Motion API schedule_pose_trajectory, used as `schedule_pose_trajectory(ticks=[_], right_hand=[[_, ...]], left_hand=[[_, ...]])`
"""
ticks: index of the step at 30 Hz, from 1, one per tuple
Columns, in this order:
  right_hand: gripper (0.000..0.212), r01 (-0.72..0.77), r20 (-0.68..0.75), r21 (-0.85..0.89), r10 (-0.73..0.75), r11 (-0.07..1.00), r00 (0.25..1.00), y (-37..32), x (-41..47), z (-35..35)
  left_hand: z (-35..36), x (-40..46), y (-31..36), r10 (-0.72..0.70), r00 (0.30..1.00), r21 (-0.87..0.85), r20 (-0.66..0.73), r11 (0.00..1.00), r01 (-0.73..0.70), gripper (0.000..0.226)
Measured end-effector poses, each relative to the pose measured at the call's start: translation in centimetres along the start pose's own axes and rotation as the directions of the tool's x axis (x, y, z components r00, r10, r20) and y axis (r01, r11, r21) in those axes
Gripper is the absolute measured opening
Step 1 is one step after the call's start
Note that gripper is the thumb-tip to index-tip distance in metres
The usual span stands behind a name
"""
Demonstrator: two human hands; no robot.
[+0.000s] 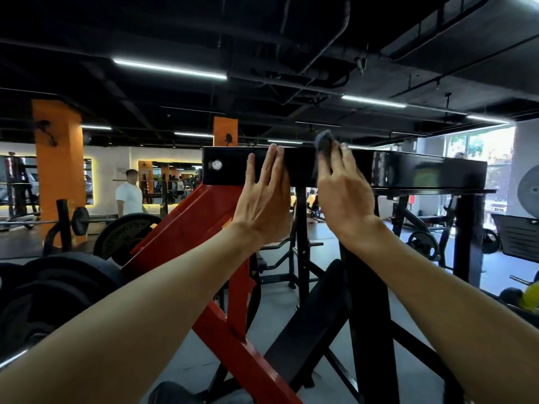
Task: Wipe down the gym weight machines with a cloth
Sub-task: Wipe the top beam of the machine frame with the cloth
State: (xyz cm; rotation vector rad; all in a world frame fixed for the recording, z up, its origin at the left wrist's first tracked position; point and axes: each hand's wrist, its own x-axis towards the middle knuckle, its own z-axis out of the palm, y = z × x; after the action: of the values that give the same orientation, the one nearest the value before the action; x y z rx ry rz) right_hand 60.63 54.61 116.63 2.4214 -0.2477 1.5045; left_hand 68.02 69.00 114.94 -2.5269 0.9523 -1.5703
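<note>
While left hand (264,205) lies flat-fingered on beam (408,169), right hand (344,193) presses cloth (323,141).

Dark grey cloth (324,142), bunched, pressed against the front face and top edge of the machine's black horizontal beam (408,169), with part of it standing above the beam. The beam is glossy, of box section, with a round bolt head near its left end. It sits atop a red angled frame (186,228) and black uprights (367,301).
</note>
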Motion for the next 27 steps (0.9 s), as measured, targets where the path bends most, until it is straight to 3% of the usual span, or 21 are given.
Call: schedule_pose_trajectory(ticks=[3,5,8,12,15,19,24,27], right_hand=[[0.07,-0.037,0.001,0.109,0.038,0.993,0.999,1.2,0.4,-0.9],[0.066,0.147,-0.012,0.213,-0.148,0.966,0.989,1.6,0.5,-0.8],[0.067,0.418,0.011,0.352,-0.451,0.837,0.893,4.8,1.4,-0.8],[0.056,0.566,0.015,0.43,-0.632,0.704,0.775,10.9,3.4,-1.0],[0.042,0.693,-0.13,0.298,-0.692,0.656,0.71,15.2,3.5,-0.1],[0.056,0.703,-0.262,0.197,-0.655,0.683,0.709,15.9,3.0,0.9],[0.048,0.786,-0.224,0.221,-0.754,0.578,0.618,10.3,6.2,1.7],[0.049,0.82,-0.173,0.213,-0.806,0.53,0.566,12.7,6.9,1.7]], left_hand=[[0.0,0.7,1.1,-0.016,1.0,-0.01,0.012,1.0,0.016,0.087],[0.3,0.8,1.5,0.004,0.999,-0.017,0.037,1.0,-0.003,0.093],[0.6,0.8,2.3,0.019,1.0,0.012,0.024,1.0,-0.019,0.093],[0.7,0.9,2.2,0.012,1.0,0.008,0.018,1.0,-0.012,0.103],[0.4,0.8,2.1,0.026,0.998,0.041,0.054,0.999,-0.029,0.092],[0.1,1.0,1.9,0.057,0.995,0.075,0.076,0.995,-0.062,0.094],[0.0,0.9,2.3,0.053,0.997,0.093,0.049,0.994,-0.057,0.093],[-0.3,0.9,2.7,0.036,0.998,0.095,0.045,0.995,-0.04,0.081]])
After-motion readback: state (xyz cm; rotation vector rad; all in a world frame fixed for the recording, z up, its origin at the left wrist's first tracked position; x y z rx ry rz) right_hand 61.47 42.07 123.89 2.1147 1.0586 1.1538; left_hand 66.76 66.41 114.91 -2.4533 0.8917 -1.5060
